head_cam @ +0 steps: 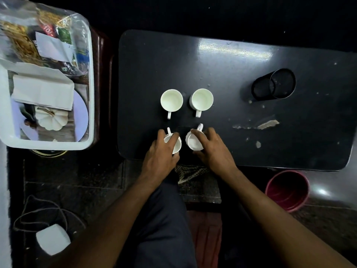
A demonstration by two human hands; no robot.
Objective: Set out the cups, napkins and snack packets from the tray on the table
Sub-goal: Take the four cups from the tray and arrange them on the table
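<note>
Two white cups stand upright on the dark table (231,78), the far left cup (171,100) and the far right cup (202,99), handles toward me. Nearer the front edge, my left hand (161,153) grips the near left cup (176,145) from above, and my right hand (213,149) grips the near right cup (194,143); both handles point away. On the left, the white tray (90,105) holds folded white napkins (43,91) and clear snack packets (25,39).
A black mesh pen holder (274,84) lies on its side at the table's right. The tabletop has chipped patches (266,124) at right. A red bucket (287,190) stands on the floor below the table's right edge. A white box (53,239) with a cord lies lower left.
</note>
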